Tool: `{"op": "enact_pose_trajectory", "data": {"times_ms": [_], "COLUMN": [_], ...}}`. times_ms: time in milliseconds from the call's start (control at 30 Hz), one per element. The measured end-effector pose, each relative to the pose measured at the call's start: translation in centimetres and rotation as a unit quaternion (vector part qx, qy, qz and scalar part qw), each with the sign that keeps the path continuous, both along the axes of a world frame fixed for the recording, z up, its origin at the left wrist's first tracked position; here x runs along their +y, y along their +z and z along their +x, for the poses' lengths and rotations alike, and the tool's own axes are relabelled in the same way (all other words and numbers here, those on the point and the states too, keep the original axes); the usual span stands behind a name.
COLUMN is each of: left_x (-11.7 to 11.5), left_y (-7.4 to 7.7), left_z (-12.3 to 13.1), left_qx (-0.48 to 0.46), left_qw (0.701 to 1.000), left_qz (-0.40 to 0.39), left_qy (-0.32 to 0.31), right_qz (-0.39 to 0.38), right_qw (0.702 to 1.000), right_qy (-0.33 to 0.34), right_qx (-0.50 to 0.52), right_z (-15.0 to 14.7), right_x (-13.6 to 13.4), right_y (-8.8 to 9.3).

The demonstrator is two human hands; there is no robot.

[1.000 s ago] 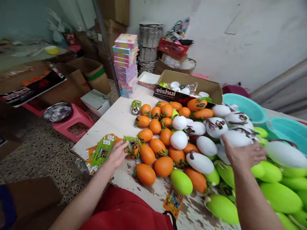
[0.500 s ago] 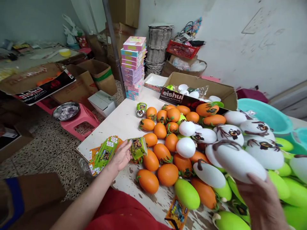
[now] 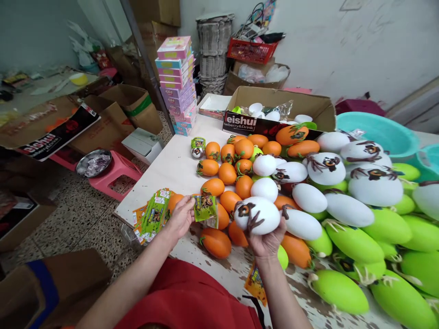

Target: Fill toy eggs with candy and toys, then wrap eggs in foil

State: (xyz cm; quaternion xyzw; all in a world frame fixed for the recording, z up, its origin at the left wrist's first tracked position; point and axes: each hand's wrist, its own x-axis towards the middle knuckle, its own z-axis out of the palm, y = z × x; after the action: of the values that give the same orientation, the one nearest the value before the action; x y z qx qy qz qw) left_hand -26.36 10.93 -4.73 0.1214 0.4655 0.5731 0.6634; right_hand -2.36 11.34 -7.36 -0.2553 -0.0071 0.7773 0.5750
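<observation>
My right hand [image 3: 266,242] is closed from below on a large white plastic egg [image 3: 258,214] with a brown creature figure on it, held above the table's near edge. My left hand [image 3: 181,217] pinches a small green printed packet [image 3: 206,210] right beside that egg. A stack of the same green and orange packets [image 3: 152,217] lies on the table just left of my left hand. Orange eggs [image 3: 227,173] crowd the table behind both hands, and one orange egg [image 3: 216,242] lies just below the packet.
White eggs [image 3: 348,209] and green eggs [image 3: 387,226] pile up on the right. A cardboard box [image 3: 284,107] with white halves stands at the back, teal basins [image 3: 377,132] beside it. Stacked pink cartons [image 3: 175,82], a pink stool [image 3: 113,171] with a metal dish and floor boxes are left.
My right hand lifted a white egg from the right-hand pile and carried it left, close to the packet. My left hand raised the green packet slightly off the stack.
</observation>
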Motion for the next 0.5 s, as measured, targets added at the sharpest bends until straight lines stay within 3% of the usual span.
{"op": "enact_pose_trajectory", "data": {"times_ms": [133,333,500], "left_x": [-0.8,-2.3,-2.9], "left_y": [0.5,0.3,-0.3], "left_z": [0.0,-0.2,-2.7], "left_qx": [0.008,0.017,-0.002], "left_qw": [1.000,0.990,0.999], "left_qz": [-0.010,0.044,-0.015], "left_qy": [0.007,-0.131,-0.048], "right_qz": [-0.008,-0.034,-0.051], "right_qw": [0.999,0.995,0.979], "right_qy": [0.038,0.086,0.193], "right_qx": [0.022,-0.027,-0.031], "right_z": [-2.3,-5.4,-5.7], "right_x": [-1.6,-3.2,-2.7], "right_y": [-0.9,-1.9,-2.2]}}
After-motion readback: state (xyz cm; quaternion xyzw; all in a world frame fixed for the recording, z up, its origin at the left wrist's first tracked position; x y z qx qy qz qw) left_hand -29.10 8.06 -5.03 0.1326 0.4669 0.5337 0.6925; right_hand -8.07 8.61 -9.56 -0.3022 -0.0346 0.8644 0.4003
